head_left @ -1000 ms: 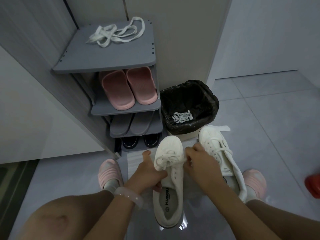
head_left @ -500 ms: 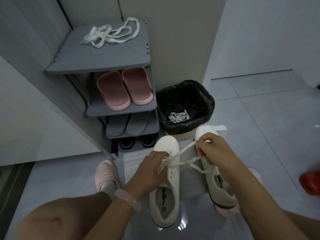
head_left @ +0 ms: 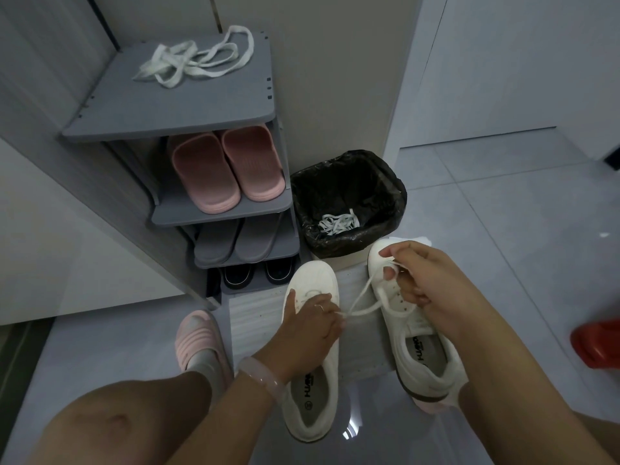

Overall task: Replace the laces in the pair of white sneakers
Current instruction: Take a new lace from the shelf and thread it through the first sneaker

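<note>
On the grey tiled floor (head_left: 503, 203) stand two white sneakers (head_left: 313, 374). The left hand (head_left: 310, 325) presses one down, pinching its lace (head_left: 360, 308); the right hand (head_left: 426, 280) pinches that lace's other end. One loose lace bundle (head_left: 198, 63) lies on the shoe rack (head_left: 174, 109).

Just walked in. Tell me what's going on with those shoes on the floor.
A person crouches over two white sneakers. The left hand holds down the left sneaker, while the right hand pinches its lace and draws it out to the side, over the right sneaker. One lace lies in the trash bin, and loose laces wait on top of the shoe rack.
</note>
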